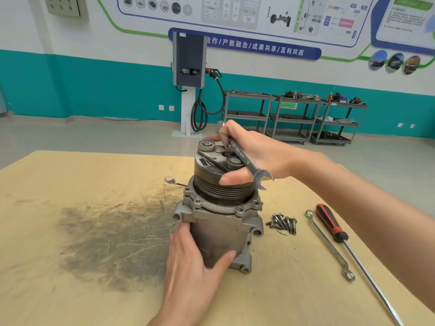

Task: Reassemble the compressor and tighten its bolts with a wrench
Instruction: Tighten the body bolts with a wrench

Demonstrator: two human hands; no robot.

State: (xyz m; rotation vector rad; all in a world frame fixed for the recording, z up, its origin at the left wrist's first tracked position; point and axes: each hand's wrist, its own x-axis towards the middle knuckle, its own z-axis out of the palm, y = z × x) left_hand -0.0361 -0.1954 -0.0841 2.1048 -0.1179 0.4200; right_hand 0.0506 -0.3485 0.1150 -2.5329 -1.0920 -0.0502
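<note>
While the compressor (pixel 219 222) stands upright near the middle of the worktop (pixel 70 290), the left hand (pixel 195 262) wraps round its lower body, thumb on the near face, steadying it. The right hand (pixel 249 151) sits over the pulley end at the top, thumb pressed against the grooved pulley (pixel 219 187) and fingers curled round a combination wrench (pixel 247 163) whose open jaw sticks out toward 4 o'clock, engaged on nothing. So the step in hand looks like seating or turning the top assembly by hand, not tightening yet. A heap of loose bolts (pixel 283 222) lies on the worktop at 3 o'clock of the compressor, with a ring spanner (pixel 327 243) and a red-handled screwdriver (pixel 329 223) beyond. The flange holes look empty, so next the bolts need fetching, starting in their holes, and then the wrench.
</note>
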